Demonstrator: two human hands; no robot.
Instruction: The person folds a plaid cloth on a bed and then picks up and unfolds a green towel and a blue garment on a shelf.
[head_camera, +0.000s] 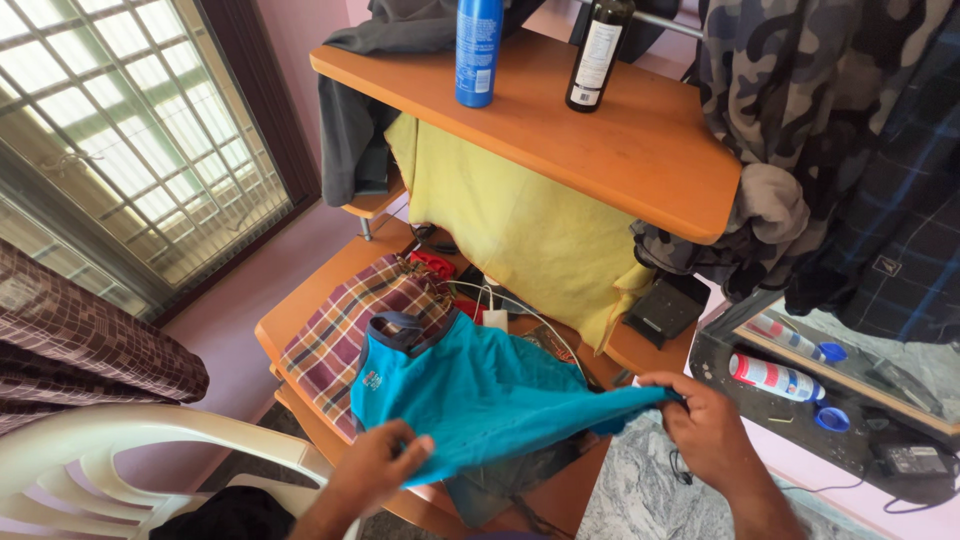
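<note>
A teal T-shirt with a dark neckband lies spread over the lower shelf of an orange wooden desk. My left hand grips its near hem at the bottom. At the right, my right hand pinches the shirt's far corner and pulls the cloth taut. A plaid cloth lies under the shirt to the left. Dark fabric shows beneath the shirt's lower edge.
A yellow cloth hangs from the upper shelf, which bears a blue spray can and a dark bottle. Camouflage and checked clothes hang at right. A white plastic chair stands at lower left, and a barred window fills the left.
</note>
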